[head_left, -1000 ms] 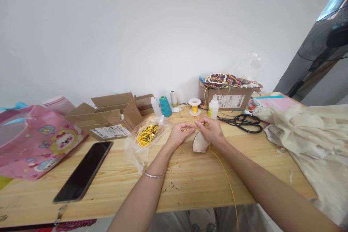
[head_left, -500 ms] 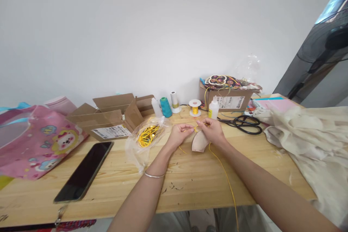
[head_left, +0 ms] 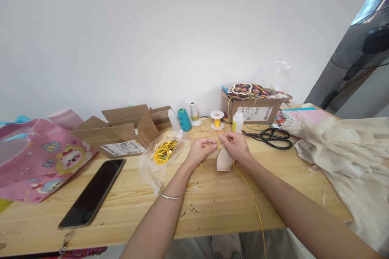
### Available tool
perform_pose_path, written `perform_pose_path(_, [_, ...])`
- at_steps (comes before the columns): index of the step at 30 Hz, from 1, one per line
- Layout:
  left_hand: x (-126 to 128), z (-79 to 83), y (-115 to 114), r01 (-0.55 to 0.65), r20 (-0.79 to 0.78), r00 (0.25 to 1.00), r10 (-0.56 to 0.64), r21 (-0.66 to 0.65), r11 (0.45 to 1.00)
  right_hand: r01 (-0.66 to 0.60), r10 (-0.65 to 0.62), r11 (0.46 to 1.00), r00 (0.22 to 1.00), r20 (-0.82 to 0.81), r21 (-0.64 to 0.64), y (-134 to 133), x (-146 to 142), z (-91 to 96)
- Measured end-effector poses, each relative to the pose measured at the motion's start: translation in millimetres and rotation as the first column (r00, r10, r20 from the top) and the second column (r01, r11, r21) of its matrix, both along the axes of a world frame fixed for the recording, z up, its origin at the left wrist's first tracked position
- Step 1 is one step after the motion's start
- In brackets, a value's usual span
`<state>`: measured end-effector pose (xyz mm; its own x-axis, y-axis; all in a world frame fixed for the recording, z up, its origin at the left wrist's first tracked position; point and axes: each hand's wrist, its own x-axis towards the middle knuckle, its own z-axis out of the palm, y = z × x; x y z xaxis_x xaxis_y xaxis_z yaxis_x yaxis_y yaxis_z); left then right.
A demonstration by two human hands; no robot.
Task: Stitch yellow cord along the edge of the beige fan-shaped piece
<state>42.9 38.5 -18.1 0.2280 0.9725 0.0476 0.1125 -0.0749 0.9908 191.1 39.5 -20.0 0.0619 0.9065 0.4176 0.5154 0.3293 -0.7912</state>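
Both hands meet above the middle of the wooden table [head_left: 212,202]. My left hand [head_left: 201,149] is closed in a pinch on a yellow cord [head_left: 249,188]. My right hand [head_left: 237,145] pinches the same cord close by, fingertips almost touching the left ones. From the cord, beneath the right hand, a small beige fabric piece [head_left: 224,160] with a dark edge hangs; its upper part is hidden by the fingers. One length of cord runs down past the table's front edge, and a short end shows below my left hand.
Behind the hands stand a yellow spool [head_left: 217,120], a clear bottle [head_left: 238,121] and a teal thread cone [head_left: 184,119]. Black scissors [head_left: 275,137] and cream cloth [head_left: 343,149] lie right. Left are a bag of yellow cord [head_left: 164,153], a phone [head_left: 92,194] and an open carton [head_left: 121,133].
The fabric piece has swung slightly to the right and hangs straighter. Both hands keep their pinch in nearly the same place.
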Motion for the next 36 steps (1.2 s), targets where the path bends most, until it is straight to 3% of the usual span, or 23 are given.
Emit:
perform_pose_path(10, [2.7,6.7,-2.7,-0.044,0.015,0.999,0.044,0.006,0.999,0.058,-0.061,0.998,0.993,0.102,0.03,-0.7,-0.8,0.6])
perform_pose_path(18, [1.8,7.2,-2.9,-0.054,0.052,0.997,0.055,-0.03,0.998,0.037,-0.038,0.999,0.999,0.011,0.028,-1.1,0.8,3.8])
perform_pose_path(36, [1.4,7.6,-2.1,-0.046,0.107,0.993,0.056,-0.094,0.995,0.006,-0.005,0.999,1.0,-0.024,0.039,-4.4,-1.4,6.1])
